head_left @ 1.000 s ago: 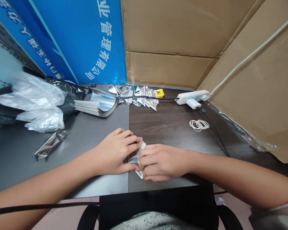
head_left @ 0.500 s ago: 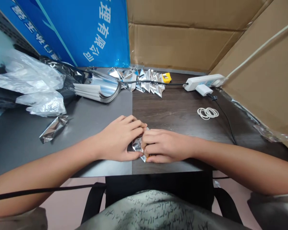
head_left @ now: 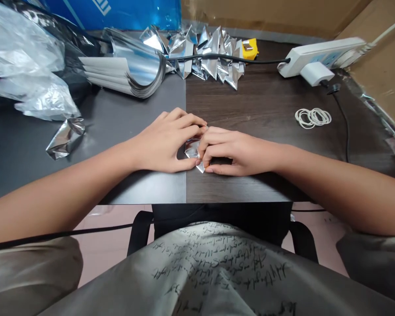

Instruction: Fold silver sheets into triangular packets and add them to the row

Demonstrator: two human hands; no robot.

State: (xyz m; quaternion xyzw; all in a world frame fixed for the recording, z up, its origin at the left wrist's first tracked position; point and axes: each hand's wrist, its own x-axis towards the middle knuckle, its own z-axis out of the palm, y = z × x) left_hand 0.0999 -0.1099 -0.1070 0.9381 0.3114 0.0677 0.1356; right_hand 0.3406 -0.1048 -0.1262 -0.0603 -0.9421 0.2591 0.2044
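A small piece of shiny silver foil (head_left: 192, 148) lies folded on the table near its front edge, partly covered by my fingers. My left hand (head_left: 171, 142) rests around it from the left, with thumb and fingertips pressing its ends. From the right, my right hand (head_left: 232, 151) pinches the foil's right side, fingers bent and thumb at the lower corner. The hands nearly meet at the fingertips. Part of the foil under my fingers is hidden. Farther left lies a crumpled foil packet (head_left: 66, 138).
At the back are a curved stack of silver sheets (head_left: 145, 66), several folded foil pieces (head_left: 213, 55) and a yellow tape measure (head_left: 250, 49). A black cable runs to a white power strip (head_left: 322, 55). White rubber bands (head_left: 312, 117) lie right; plastic bags (head_left: 29, 61) lie left.
The view has tilted downward, so the table and things appear higher. Both hands stay on the foil; the right fingers look a little more arched.
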